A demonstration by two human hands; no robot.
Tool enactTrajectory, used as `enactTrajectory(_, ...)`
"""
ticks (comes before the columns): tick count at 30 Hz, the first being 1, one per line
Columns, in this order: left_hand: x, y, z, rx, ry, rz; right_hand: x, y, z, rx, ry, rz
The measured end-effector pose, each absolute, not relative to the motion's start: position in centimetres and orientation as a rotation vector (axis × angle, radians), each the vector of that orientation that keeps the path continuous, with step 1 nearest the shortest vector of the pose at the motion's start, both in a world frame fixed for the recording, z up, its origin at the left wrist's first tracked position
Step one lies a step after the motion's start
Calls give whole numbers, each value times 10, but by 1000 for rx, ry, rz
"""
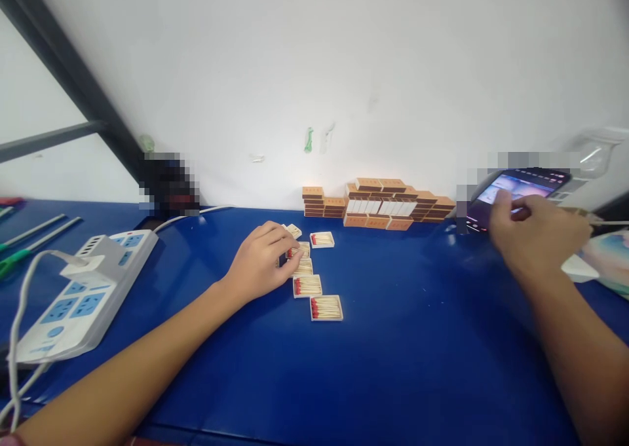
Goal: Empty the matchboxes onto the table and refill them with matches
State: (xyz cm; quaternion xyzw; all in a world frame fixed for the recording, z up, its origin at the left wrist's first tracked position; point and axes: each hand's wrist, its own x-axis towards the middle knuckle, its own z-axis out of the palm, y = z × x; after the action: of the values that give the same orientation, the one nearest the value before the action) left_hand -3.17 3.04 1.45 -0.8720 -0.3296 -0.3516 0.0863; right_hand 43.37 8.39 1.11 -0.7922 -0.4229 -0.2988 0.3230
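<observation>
My left hand (265, 259) rests palm down over a group of small white matchbox trays filled with red-tipped matches. Its curved fingers and thumb are slightly apart and partly cover a tray (303, 267). Two more trays, one (307, 286) just below the thumb and another (327, 308) nearer to me, lie uncovered; a further tray (322, 239) sits to the right of the fingertips. At the far right, my right hand (538, 233) has a fingertip on or just over the lit screen of a phone (521, 187), which leans at an angle.
Stacked matchboxes (378, 221) stand against the white wall, with a lower stack (314, 204) beside them. A white power strip (88, 302) with a cable lies left on the blue table (393, 367). Green-handled sticks (39, 240) are at the far left.
</observation>
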Motion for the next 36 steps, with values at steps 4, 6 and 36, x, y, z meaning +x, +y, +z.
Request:
enactTrajectory(4, -34, 32, 15, -2559, -953, -1027, 362, 65, 15, -1742, -1571, -708)
enactTrajectory(6, -34, 32, 18, -2530, -931, -1021, 317, 56, 21, -1508, -1847, -629)
enactTrajectory(36, -46, 44, 20, -2400, -866, -994, 157, 137, 76, -1610, -2686, -359)
